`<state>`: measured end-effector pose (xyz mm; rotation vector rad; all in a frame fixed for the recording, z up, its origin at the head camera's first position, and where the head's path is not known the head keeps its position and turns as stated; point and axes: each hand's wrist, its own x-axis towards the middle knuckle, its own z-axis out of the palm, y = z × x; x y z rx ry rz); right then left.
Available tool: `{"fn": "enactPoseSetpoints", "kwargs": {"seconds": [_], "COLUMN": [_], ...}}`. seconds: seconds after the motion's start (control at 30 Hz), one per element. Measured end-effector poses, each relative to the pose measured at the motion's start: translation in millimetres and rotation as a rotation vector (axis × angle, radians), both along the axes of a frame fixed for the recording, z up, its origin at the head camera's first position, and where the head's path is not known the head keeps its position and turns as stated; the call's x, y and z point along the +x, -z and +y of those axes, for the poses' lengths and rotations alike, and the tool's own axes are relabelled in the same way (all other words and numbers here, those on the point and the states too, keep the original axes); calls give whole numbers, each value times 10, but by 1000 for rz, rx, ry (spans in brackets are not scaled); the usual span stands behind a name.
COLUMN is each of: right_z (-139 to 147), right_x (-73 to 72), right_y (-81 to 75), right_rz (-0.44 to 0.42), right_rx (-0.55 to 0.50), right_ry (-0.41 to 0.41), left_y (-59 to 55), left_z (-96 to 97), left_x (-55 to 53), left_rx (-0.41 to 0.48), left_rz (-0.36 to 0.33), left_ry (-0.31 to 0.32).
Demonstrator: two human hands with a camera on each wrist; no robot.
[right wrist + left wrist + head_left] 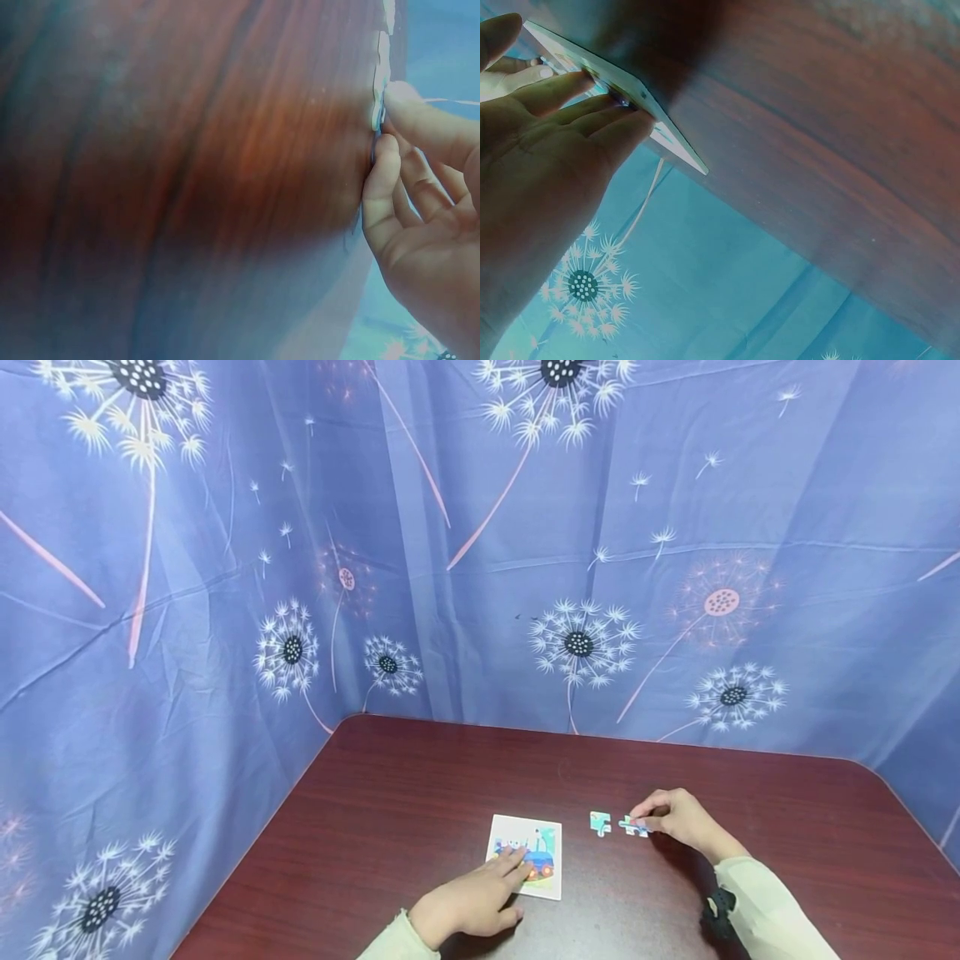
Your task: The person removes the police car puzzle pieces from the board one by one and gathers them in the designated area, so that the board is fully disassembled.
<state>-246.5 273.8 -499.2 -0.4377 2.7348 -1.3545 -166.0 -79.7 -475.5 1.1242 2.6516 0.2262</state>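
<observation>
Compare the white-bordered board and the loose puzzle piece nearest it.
Size: the board is much larger than the piece.
Outline: the board is straight-edged, the piece notched.
Contact: the left hand rests on the board; neither hand touches the piece.
Shared: both lie on the table.

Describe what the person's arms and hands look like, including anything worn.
The left hand and right hand wear no gloves. The left sleeve and right sleeve are pale cream, ending near the wrists; the left one's edge looks slightly uneven. A small black item sits at the right sleeve; I can't tell what it is.
</observation>
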Motion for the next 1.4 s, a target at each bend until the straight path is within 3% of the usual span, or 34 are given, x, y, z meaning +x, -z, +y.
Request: {"fn": "enactPoseSetpoints", "kwargs": {"seconds": [0.17, 0.4, 0.57, 0.77, 1.0, 1.3, 1.4], "right_z": [10, 6, -68, -234, -481, -799, -901], "right_x": [-10, 1, 0, -45, -84, -107, -116], "right_y": [-17, -52, -134, -176, -199, -237, -238], "right_rz": [3, -81, -60, -44, -66, -48, -55], "right_rx": [-8, -23, -44, -103, -104, -124, -134], "right_ry": [-42, 25, 8, -44, -35, -127, -139], "left_y": [-13, -37, -23, -22, -5, 17, 10], "left_z": [0, 2, -1, 4, -1, 1, -1], "left_x": [13, 23, 18, 20, 11, -7, -10], "left_rx": [3, -9, -7, -4, -9, -11, -14], "left_rz": [-5, 26, 23, 25, 30, -28, -3], "left_ry": [-3, 1, 0, 3, 7, -22, -5]}}
